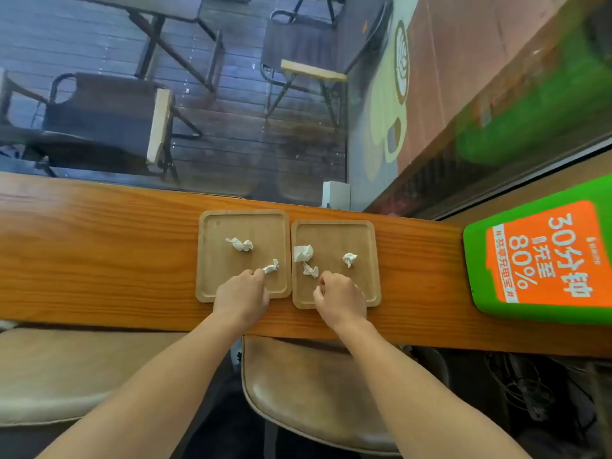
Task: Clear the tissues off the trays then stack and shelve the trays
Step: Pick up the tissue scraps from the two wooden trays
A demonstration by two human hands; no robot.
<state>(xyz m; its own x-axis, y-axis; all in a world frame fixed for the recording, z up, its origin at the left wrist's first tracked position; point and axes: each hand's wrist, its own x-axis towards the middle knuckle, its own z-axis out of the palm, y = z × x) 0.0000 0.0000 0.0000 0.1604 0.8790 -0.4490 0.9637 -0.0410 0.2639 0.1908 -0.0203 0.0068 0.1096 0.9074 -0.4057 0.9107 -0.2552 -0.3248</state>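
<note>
Two wooden trays lie side by side on a long wooden counter. The left tray carries a crumpled tissue near its middle and another near its front right. My left hand rests on that tray, its fingertips touching the nearer tissue. The right tray holds three crumpled tissues: a larger one at its left edge, a small one below it, and one to the right. My right hand hovers over this tray with curled fingers, just short of the small tissue.
A green and orange power-bank station stands on the counter at the right. A padded stool sits under the counter in front of me, a bench cushion to the left. Beyond the window are chairs and tables.
</note>
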